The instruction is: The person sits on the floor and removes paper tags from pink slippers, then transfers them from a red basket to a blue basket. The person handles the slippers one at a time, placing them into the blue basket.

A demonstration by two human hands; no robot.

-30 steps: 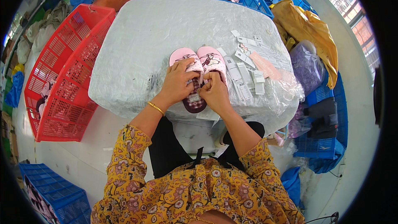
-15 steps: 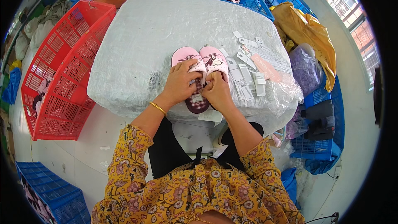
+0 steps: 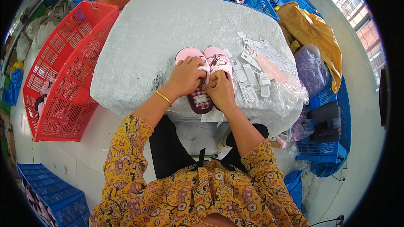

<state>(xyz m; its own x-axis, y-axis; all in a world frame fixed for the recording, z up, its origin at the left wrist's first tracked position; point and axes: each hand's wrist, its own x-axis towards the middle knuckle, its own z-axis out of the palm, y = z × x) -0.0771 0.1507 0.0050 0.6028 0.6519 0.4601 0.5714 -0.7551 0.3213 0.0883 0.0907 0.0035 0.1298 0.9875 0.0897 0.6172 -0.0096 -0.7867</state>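
Observation:
A pair of pink slippers lies side by side on the plastic-wrapped table, toes pointing away from me. The left slipper (image 3: 202, 101) shows a dark checked insole with a pale label. My left hand (image 3: 185, 77) is closed over its upper, fingers curled at the opening. The right slipper (image 3: 219, 59) has a line drawing on its toe and a pale dotted band. My right hand (image 3: 221, 91) is closed in a pinch at the inner side of its opening, covering the heel part. What lies between those fingertips is hidden.
Paper tags (image 3: 250, 80) and a pink card (image 3: 269, 68) lie right of the slippers on the wrapped table (image 3: 139, 38). A blue crate (image 3: 256, 0) of slippers stands beyond it. Red crates (image 3: 63, 109) stand left, a blue crate (image 3: 54, 189) lower left. Bags (image 3: 311, 69) are at right.
My left hand has shifted slightly, its fingers drawn further together at the left slipper's opening. My right hand keeps its pinch, and the slippers stay in place on the table.

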